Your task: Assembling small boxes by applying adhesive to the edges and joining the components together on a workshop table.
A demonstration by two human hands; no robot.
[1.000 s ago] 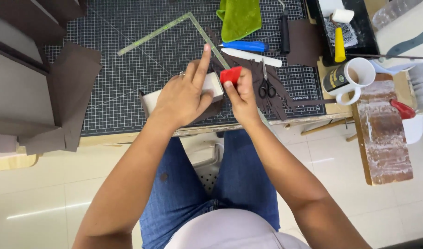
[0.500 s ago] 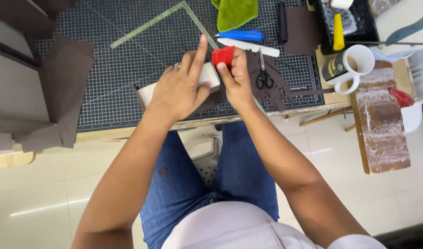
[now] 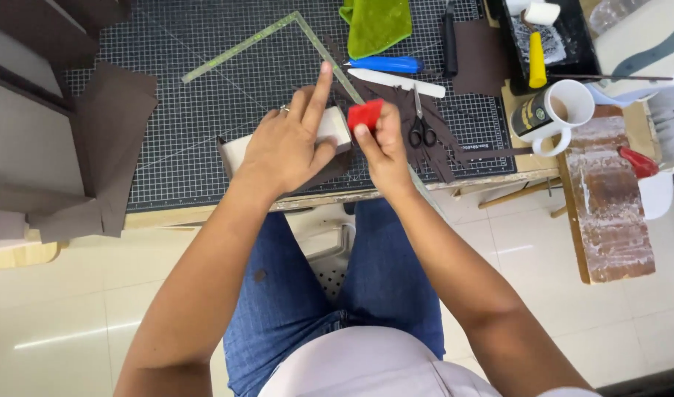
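Here small red scraper point(image 3: 365, 114) pinched in right hand point(image 3: 387, 151) grip, beside pale box point(image 3: 335, 125)
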